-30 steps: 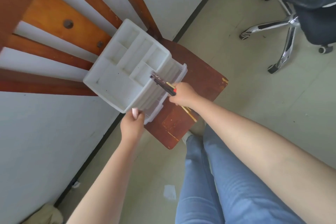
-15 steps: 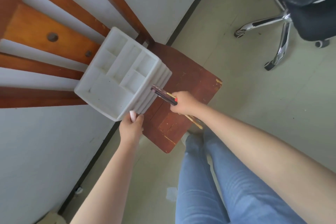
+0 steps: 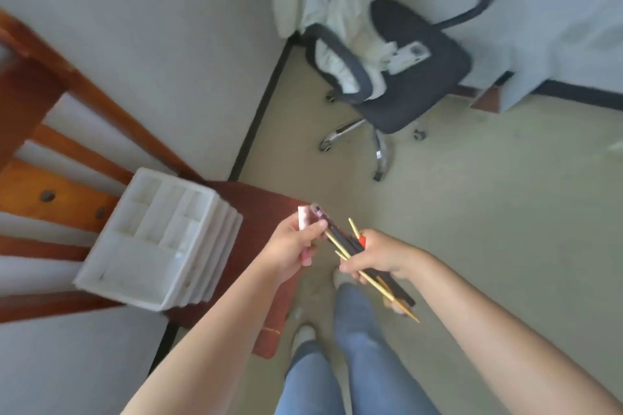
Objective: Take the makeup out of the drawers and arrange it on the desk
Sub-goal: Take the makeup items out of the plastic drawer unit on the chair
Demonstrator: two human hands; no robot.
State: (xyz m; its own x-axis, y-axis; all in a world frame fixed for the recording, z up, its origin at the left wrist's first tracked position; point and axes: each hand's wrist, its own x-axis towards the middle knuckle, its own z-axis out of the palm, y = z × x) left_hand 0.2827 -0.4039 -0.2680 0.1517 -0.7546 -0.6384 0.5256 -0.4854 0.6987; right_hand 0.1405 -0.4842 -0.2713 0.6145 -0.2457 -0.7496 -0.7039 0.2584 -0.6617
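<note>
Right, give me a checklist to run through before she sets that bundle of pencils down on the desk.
1. Right hand holds the bundle of makeup pencils: ok, fingers curled round it.
2. Left hand steadies the bundle's far end: ok, it pinches there along with a small white item.
3. Organizer drawers shut: ok, no drawer stands out.
4. Organizer seated on the wooden chair: ok, it rests on the seat.
5. Desk in view to place on: not ok, no desk top shows.
6. Pencil count and caps: cannot tell, picture is blurred.
</note>
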